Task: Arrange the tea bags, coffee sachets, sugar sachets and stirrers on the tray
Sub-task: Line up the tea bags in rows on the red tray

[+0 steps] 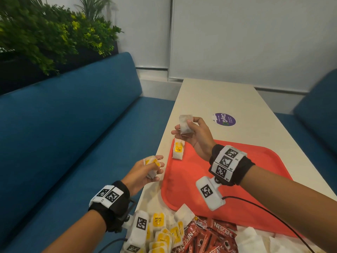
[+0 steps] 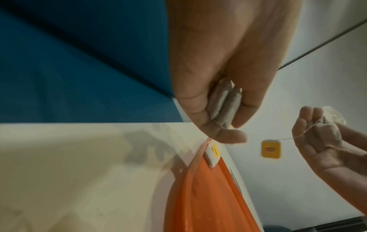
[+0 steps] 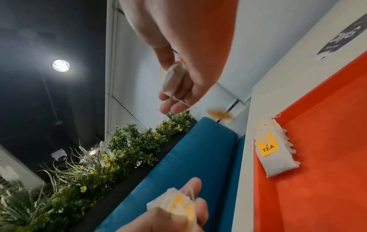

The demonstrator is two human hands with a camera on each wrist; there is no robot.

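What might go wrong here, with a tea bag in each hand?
The right hand holds its tea bag with the tag dangling on a thread; that thread could snag the stack already on the tray and drag it askew. The stack leans on the tray's rim at the corner, so a nudge might tip it onto the table. The left hand grips two bags at once, so one may slip.

My tray [image 1: 246,212] is orange-red on a cream table [image 1: 218,95], the tea bags [image 1: 177,152] white with yellow tags, the coffee sachets [image 1: 209,232] red with white lettering, the bench [image 1: 73,125] deep blue.
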